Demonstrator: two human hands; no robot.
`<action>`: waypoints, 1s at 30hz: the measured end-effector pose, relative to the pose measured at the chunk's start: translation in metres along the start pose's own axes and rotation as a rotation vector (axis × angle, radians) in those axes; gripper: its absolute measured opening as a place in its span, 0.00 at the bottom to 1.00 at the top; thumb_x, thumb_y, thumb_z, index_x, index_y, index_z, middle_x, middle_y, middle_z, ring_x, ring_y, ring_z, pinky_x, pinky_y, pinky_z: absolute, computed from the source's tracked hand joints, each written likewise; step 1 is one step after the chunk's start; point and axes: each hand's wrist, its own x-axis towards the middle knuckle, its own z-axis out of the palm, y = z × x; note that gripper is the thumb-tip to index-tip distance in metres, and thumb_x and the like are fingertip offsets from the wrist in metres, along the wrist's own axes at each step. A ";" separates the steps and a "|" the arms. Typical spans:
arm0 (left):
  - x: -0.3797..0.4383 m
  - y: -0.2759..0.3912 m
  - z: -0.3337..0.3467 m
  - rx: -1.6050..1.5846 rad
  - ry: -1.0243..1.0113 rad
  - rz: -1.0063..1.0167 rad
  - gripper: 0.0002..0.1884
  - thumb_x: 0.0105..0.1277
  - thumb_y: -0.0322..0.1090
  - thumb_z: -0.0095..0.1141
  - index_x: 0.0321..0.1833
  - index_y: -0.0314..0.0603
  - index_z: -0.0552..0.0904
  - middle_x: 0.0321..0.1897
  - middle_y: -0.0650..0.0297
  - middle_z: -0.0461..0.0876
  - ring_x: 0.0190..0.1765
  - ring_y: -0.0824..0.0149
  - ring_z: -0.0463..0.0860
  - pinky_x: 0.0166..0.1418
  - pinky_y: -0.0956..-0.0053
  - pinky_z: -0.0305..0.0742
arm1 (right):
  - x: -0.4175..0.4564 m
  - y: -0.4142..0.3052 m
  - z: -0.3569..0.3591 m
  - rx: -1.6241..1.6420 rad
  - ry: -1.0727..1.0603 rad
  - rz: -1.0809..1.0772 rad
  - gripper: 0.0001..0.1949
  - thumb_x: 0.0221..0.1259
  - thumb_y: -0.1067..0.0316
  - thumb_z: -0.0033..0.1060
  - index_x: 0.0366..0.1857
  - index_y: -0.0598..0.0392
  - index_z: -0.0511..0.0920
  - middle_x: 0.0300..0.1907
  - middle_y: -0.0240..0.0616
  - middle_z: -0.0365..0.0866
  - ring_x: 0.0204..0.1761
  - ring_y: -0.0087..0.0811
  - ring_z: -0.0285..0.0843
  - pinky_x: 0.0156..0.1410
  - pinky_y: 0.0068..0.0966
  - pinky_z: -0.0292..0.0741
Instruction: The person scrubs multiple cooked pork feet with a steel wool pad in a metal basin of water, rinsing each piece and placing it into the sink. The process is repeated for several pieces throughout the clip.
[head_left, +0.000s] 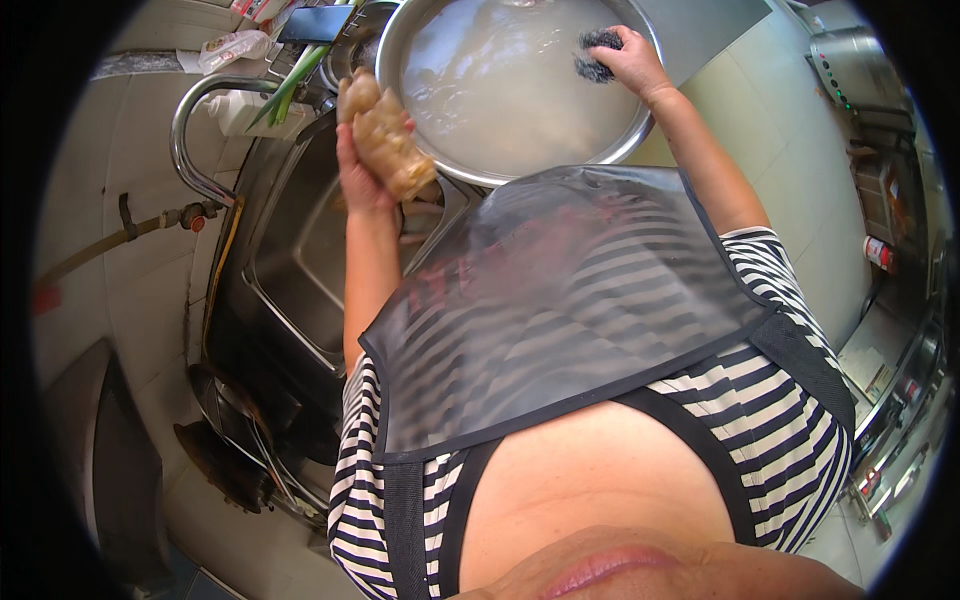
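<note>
A pale brown pig's trotter (381, 139) is held upright in my left hand (365, 178), between the sink and the basin. Its cut end points down toward me and its toes point away. My right hand (639, 69) grips a dark wire scouring pad (598, 56) over the right side of a large round metal basin (384, 52). Cloudy water (510, 105) fills much of the basin. Partly hidden behind my left wrist, pale pieces (421, 217) lie in the sink; what they are I cannot tell.
On my left is a stainless steel sink (289, 262) with a curved faucet (180, 139). Beyond it are a white bottle (259, 114), green onions (301, 79), a phone (316, 26) and a plastic bag (236, 51). Pan-like metal items (240, 442) stand at lower left.
</note>
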 end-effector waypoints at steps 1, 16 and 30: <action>-0.008 0.006 -0.013 0.073 0.050 0.046 0.32 0.66 0.58 0.41 0.66 0.44 0.63 0.56 0.54 0.73 0.51 0.53 0.77 0.53 0.60 0.75 | 0.000 0.001 -0.001 -0.112 -0.035 -0.046 0.25 0.43 0.55 0.60 0.44 0.60 0.78 0.45 0.50 0.79 0.47 0.42 0.77 0.55 0.30 0.72; -0.037 -0.007 -0.143 0.940 0.551 0.238 0.21 0.62 0.34 0.58 0.56 0.36 0.70 0.40 0.63 0.77 0.39 0.75 0.77 0.37 0.83 0.70 | -0.024 -0.048 0.038 -0.705 -0.847 -0.148 0.17 0.41 0.67 0.51 0.38 0.57 0.81 0.40 0.51 0.81 0.46 0.47 0.78 0.48 0.36 0.75; 0.063 -0.066 0.072 0.689 -0.213 -0.160 0.16 0.67 0.36 0.50 0.54 0.37 0.73 0.44 0.57 0.80 0.46 0.67 0.80 0.49 0.73 0.75 | 0.039 -0.045 0.005 -0.871 -0.602 0.021 0.20 0.46 0.68 0.55 0.48 0.56 0.77 0.45 0.48 0.79 0.47 0.45 0.79 0.51 0.36 0.77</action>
